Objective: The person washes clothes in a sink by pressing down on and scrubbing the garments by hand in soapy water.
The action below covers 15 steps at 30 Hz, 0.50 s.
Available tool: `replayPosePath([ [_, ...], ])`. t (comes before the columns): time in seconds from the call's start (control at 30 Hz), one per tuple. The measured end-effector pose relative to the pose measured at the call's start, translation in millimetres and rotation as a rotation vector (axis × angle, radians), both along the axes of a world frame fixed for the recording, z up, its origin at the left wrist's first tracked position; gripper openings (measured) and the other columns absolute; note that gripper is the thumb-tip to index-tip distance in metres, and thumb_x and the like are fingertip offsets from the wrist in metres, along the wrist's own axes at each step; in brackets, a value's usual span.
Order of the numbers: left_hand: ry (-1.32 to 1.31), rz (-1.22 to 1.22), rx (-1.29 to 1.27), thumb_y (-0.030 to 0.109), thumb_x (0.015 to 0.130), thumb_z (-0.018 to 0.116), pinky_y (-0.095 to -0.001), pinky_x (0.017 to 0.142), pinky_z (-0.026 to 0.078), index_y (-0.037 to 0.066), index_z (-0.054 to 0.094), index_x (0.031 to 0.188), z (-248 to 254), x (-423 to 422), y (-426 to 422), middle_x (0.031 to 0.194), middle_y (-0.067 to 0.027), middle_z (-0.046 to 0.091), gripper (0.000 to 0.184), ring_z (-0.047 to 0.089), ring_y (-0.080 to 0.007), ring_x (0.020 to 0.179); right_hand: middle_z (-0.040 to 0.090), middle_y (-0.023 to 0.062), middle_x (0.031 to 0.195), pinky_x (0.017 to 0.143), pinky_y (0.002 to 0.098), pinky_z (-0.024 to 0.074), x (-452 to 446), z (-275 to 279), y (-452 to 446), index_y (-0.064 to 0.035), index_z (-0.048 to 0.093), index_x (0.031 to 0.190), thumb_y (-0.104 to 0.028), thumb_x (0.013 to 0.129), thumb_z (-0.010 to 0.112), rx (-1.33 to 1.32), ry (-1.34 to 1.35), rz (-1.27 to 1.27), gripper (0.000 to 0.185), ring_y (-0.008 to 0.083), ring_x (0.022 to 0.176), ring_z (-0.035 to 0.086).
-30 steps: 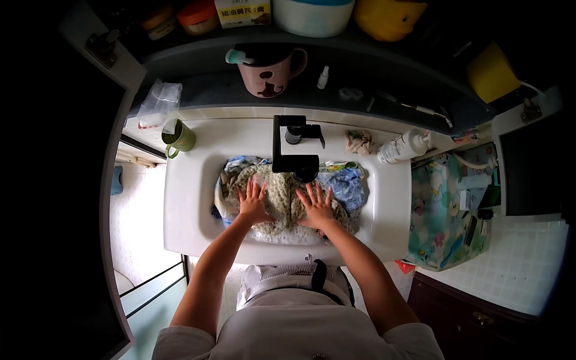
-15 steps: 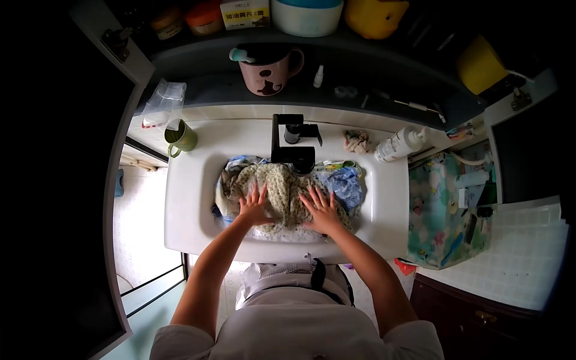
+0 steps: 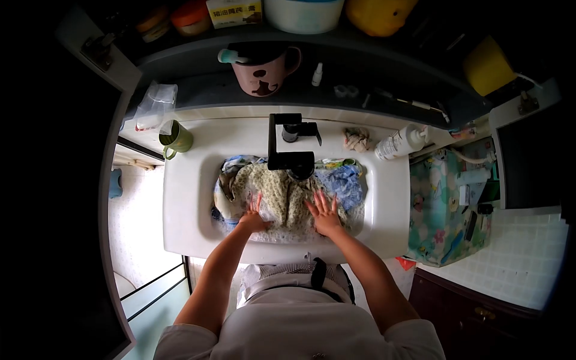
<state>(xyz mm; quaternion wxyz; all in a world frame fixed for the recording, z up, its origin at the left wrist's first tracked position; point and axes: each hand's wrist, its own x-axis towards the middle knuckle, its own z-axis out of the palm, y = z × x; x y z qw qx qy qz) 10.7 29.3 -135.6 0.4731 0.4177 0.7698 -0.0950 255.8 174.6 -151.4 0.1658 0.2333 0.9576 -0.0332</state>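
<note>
Wet cloth fills the white sink (image 3: 388, 204), with suds along its front edge. In the middle lies a cream patterned cloth (image 3: 273, 191), and a blue cloth (image 3: 344, 185) is bunched to its right. My left hand (image 3: 254, 217) rests with spread fingers on the left front part of the cream cloth, in the foam. At the right front part, my right hand (image 3: 326, 215) presses down flat, fingers apart. Neither hand grips anything. The black faucet (image 3: 291, 159) reaches over the back of the cloth and hides part of it.
A green cup (image 3: 176, 139) stands at the sink's back left corner. Towards the back right are a crumpled cloth (image 3: 356, 139) and a white pump bottle (image 3: 400, 143). A dark shelf above holds a pink mug (image 3: 259, 75) and a small white bottle (image 3: 317, 74).
Both hands have moved slightly toward the sink's front edge, and my right hand also a little to the right. The cream cloth between them has shifted into more upright folds.
</note>
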Motion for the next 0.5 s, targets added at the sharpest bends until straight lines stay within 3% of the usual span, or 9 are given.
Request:
replayPosePath([
  [0.13,-0.087,-0.307,-0.317,0.066,0.085,0.045,-0.0409,0.11,0.026,0.005,-0.004,0.148,-46,-9,7,0.154,-0.021,-0.003,0.1,0.024,-0.0395,0.137,-0.013,0.0078,0.155,0.107,0.0676,0.0023,5,-10,-4,-0.0278,0.005,0.149,-0.014,0.092,0.046,0.081,0.018,0.005,0.072,0.0287,0.142,-0.015],
  [0.23,-0.101,-0.057,-0.196,0.068,0.085,0.041,-0.0428,0.111,0.024,0.009,-0.008,0.148,-16,-7,0,0.153,-0.0219,0.003,0.099,0.018,-0.0393,0.139,-0.011,0.0078,0.155,0.108,0.0661,0.0011,4,9,-6,-0.0273,0.006,0.15,-0.023,0.091,0.052,0.063,0.018,0.0,0.075,0.0289,0.142,-0.013],
  [0.33,0.089,-0.029,0.131,0.07,0.084,0.039,-0.046,0.111,0.022,0.015,-0.014,0.147,13,7,-14,0.154,-0.0208,0.001,0.098,0.012,-0.0397,0.14,-0.007,0.0087,0.156,0.109,0.0643,0.0006,1,43,-6,-0.0264,0.006,0.15,-0.034,0.087,0.059,-0.042,-0.042,0.015,0.083,0.0301,0.143,-0.01],
  [0.5,0.106,-0.02,0.261,0.069,0.084,0.041,-0.0487,0.111,0.02,0.02,-0.021,0.145,2,11,-32,0.154,-0.0204,-0.004,0.1,0.005,-0.04,0.141,-0.005,0.0079,0.156,0.109,0.063,-0.0017,26,48,-4,-0.0255,0.006,0.15,-0.043,0.082,0.064,-0.176,0.041,0.025,0.091,0.0259,0.144,-0.007],
])
